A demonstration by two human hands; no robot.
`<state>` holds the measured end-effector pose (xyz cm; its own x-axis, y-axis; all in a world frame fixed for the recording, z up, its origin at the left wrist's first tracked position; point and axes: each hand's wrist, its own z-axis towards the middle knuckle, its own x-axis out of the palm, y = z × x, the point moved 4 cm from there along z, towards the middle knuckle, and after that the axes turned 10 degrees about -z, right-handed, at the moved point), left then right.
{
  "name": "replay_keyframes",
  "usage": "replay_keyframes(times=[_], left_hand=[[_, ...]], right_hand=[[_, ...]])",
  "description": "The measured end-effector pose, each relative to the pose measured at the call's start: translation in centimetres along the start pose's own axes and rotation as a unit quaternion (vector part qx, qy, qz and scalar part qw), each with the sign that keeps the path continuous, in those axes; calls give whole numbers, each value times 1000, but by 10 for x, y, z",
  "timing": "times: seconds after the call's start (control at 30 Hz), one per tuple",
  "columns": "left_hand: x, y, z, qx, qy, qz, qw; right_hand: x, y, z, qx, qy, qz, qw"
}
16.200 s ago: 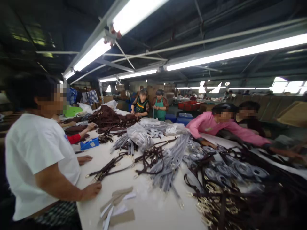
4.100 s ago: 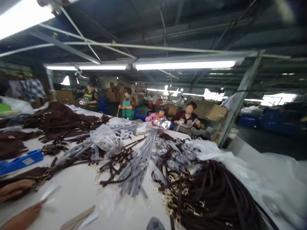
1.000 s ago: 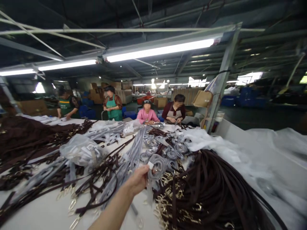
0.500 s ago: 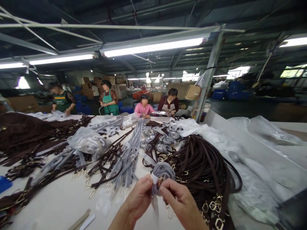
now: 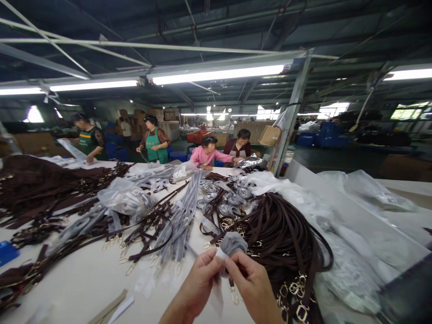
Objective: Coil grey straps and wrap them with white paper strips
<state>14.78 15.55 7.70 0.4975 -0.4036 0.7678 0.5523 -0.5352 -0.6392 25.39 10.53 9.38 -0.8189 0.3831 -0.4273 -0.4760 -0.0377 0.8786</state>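
Note:
A coiled strap in greyish clear wrapping (image 5: 234, 244) is held up between my two hands, just above the table. My left hand (image 5: 202, 275) pinches its left side, where a white paper band or tag (image 5: 221, 254) shows by the thumb. On the right side, my right hand (image 5: 249, 278) closes its thumb and fingers on the lower part of the coil. A strip of thin clear film (image 5: 218, 294) hangs down between the hands. Right behind lies a big bundle of dark brown straps (image 5: 286, 229) with gold metal clasps (image 5: 301, 311).
Wrapped grey straps (image 5: 180, 216) lie lengthwise on the white table (image 5: 91, 274). More wrapped coils (image 5: 232, 198) sit beyond. A clear bag of white pieces (image 5: 123, 198) and dark brown fabric (image 5: 40, 184) are at left. Plastic film (image 5: 351, 274) piles along the right-hand board. Several co-workers stand or sit opposite.
The coil has turned in my hands, and my right hand has moved in closer to my left at the white band. Across the table, the person in pink has reached an arm out to the right.

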Motion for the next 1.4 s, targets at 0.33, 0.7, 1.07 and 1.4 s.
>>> replay_keyframes(times=[0.33, 0.7, 1.07, 1.4], left_hand=[[-6, 13, -12, 50, -46, 72, 995], [-9, 17, -11, 97, -111, 214, 966], [-28, 18, -9, 27, -98, 332, 938], [-25, 19, -13, 69, -106, 501, 856]], right_hand=[[5, -7, -8, 21, -19, 14, 1000], [5, -16, -8, 61, 35, 49, 996], [-1, -42, -16, 74, 61, 111, 989], [3, -57, -29, 54, -46, -19, 997]])
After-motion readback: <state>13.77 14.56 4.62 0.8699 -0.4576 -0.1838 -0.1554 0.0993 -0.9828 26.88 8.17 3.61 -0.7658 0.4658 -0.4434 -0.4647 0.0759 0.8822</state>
